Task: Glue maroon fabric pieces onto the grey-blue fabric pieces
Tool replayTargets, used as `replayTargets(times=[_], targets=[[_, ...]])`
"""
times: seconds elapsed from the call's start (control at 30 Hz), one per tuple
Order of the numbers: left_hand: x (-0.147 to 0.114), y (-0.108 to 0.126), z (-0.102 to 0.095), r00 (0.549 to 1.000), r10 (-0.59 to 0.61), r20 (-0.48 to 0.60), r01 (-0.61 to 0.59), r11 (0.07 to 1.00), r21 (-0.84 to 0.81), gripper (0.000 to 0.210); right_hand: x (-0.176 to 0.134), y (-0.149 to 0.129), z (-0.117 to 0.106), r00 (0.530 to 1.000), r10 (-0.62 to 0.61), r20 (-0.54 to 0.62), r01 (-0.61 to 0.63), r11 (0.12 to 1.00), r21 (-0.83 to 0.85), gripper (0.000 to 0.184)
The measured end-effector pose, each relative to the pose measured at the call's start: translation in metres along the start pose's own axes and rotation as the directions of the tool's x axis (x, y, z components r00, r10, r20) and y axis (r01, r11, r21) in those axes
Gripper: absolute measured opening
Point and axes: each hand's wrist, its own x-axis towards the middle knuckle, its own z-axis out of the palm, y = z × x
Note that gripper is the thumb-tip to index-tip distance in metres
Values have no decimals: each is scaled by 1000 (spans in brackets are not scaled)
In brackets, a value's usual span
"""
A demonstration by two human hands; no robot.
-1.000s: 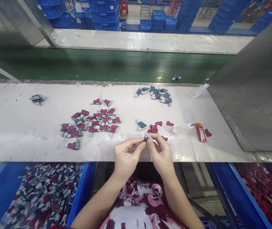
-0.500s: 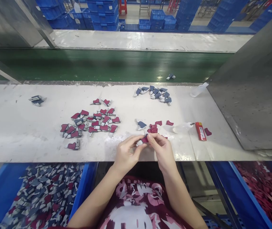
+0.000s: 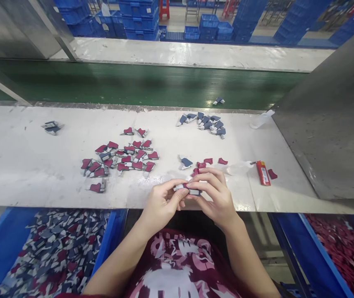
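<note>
Close to the table's front edge, my left hand [image 3: 163, 200] and my right hand [image 3: 216, 196] both grip one small grey, dark blue and red plastic part [image 3: 192, 191]. My left thumb and fingers pinch its pale left end, while my right fingers press along its top and right side. Just behind my right hand lie loose red plastic pieces [image 3: 201, 164], partly hidden by the fingers. One blue-and-grey part [image 3: 185, 162] rests beside them. Farther left is a group of similar parts with red faces [image 3: 129, 159].
Blue-faced parts [image 3: 206, 123] lie near the green conveyor [image 3: 152, 87]. To the right are a red lighter-like item [image 3: 263, 173], a clear bottle [image 3: 240, 167] and a metal panel [image 3: 328, 124]. Filled blue bins [image 3: 110, 236] flank me below the table.
The part between my hands has turned, its grey and blue side now showing. My right fingers have spread over its top instead of pinching it. The whole view has shifted slightly.
</note>
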Motion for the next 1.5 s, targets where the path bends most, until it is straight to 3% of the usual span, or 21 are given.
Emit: replayTargets(times=[0.33, 0.5, 0.6, 0.67, 0.7, 0.77, 0.83, 0.93, 1.03, 1.1, 1.17, 1.23, 1.33, 1.4, 1.5], targets=[[15, -6, -11, 984, -112, 135, 137, 972, -193, 41, -7, 5, 16, 995, -27, -98, 27, 1000, 3, 28], [31, -24, -13, 962, -232, 141, 270, 880, -391, 35, -5, 21, 26, 997, -52, -64, 51, 999, -14, 31], [39, -26, -25, 981, -192, 3, 184, 934, -307, 37, 0, 25, 25, 999, -48, 12, 48, 997, -65, 34], [45, -19, -46, 974, -38, -224, 25, 998, -58, 34, 0, 26, 19, 999, -43, -20, 40, 992, -122, 39], [48, -12, -60, 940, 72, -334, -36, 993, 114, 32, -1, 28, 13, 997, -44, -71, 32, 987, -159, 41], [54, 4, -96, 864, 245, -440, -28, 896, 443, 28, -8, 34, 0, 974, -61, -220, 0, 963, -268, 42], [63, 21, -132, 841, 309, -444, 65, 756, 651, 27, -18, 46, -13, 921, -89, -380, -78, 912, -403, 40], [79, 41, -174, 903, 205, -378, 225, 525, 821, 32, -37, 66, -28, 819, -79, -568, -261, 831, -492, 34], [96, 57, -188, 938, 39, -344, 330, 203, 922, 38, -49, 80, -31, 758, 18, -652, -431, 764, -480, 24], [108, 69, -183, 931, 38, -362, 361, 23, 932, 40, -51, 83, -30, 747, 89, -658, -485, 750, -450, 21], [123, 81, -172, 928, 109, -357, 363, -46, 931, 42, -50, 84, -28, 760, 144, -634, -498, 757, -424, 23], [146, 91, -155, 939, 193, -283, 293, -22, 956, 43, -50, 86, -27, 784, 177, -595, -486, 772, -410, 26], [198, 96, -124, 958, 276, -79, 62, 70, 996, 36, -51, 91, -27, 837, 193, -512, -428, 814, -393, 22], [241, 91, -101, 967, 253, 44, -88, 164, 983, 32, -51, 96, -27, 896, 204, -393, -368, 837, -404, 20], [306, 76, -64, 967, 235, 99, -151, 217, 964, 29, -50, 101, -24, 944, 245, -222, -318, 852, -415, 26]])
